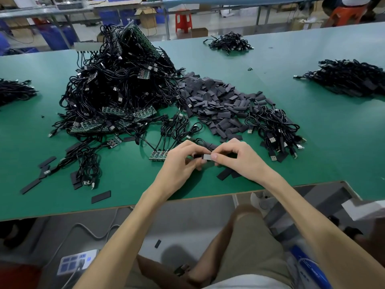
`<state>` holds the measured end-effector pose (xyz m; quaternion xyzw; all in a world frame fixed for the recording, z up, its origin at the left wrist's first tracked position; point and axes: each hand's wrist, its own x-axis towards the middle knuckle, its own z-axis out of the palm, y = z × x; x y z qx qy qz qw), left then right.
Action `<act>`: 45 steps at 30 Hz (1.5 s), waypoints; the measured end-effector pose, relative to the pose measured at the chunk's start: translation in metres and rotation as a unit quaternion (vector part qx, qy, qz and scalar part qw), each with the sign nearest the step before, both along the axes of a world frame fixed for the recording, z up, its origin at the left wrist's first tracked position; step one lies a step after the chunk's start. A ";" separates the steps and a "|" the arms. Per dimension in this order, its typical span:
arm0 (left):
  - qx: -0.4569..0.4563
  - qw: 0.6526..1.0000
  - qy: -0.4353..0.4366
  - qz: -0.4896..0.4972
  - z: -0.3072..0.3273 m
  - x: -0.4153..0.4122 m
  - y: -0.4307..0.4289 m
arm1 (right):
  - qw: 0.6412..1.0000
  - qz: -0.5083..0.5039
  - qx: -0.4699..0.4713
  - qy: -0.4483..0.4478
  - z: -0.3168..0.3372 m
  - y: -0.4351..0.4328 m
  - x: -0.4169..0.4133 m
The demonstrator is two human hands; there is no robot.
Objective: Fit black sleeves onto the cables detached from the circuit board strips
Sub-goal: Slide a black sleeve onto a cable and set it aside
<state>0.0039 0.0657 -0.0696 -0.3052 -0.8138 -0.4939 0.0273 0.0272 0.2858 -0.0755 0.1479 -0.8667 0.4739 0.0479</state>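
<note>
- Across the middle of the frame, a green table (312, 147) stands in a workshop. At the top are a cardboard box (148, 17), a red stool (183, 19) and an orange stool (343, 14).
- Five heaps of black cables lie on it:
  - big heap (120, 84), left of centre, tangled with green circuit board strips (129, 111)
  - right bundle (275, 130)
  - top-centre heap (229, 43)
  - right-edge heap (350, 78)
  - left-edge heap (12, 90)
- One pile of black sleeves (218, 101) sits between the big heap and the right bundle.
- Low centre, the left hand (183, 161) and right hand (235, 159) both pinch one cable end (207, 157) with a grey plug.
- One short strip (158, 155) lies just left of the left hand.
</note>
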 end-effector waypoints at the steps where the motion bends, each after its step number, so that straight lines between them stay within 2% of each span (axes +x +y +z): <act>1: -0.013 1.000 0.018 0.005 0.000 0.001 0.001 | 1.000 -0.001 -0.003 -0.003 0.000 0.001 0.000; 7: -0.101 0.978 0.178 0.044 0.001 0.009 0.003 | 1.000 -0.002 -0.013 -0.014 0.000 0.000 0.000; 10: -0.132 0.967 0.210 0.061 0.001 0.013 0.004 | 1.000 -0.002 -0.016 -0.020 0.000 0.001 0.001; 16: -0.136 0.966 0.199 0.094 0.001 0.013 0.003 | 1.000 -0.002 -0.023 -0.020 0.004 -0.001 0.002; 26: -0.091 0.975 0.149 0.135 0.004 0.012 0.002 | 0.996 -0.032 -0.086 -0.003 0.007 -0.003 0.005; 45: -0.114 0.971 0.173 0.119 0.001 0.014 0.003 | 0.997 -0.044 -0.063 -0.011 0.005 -0.002 0.004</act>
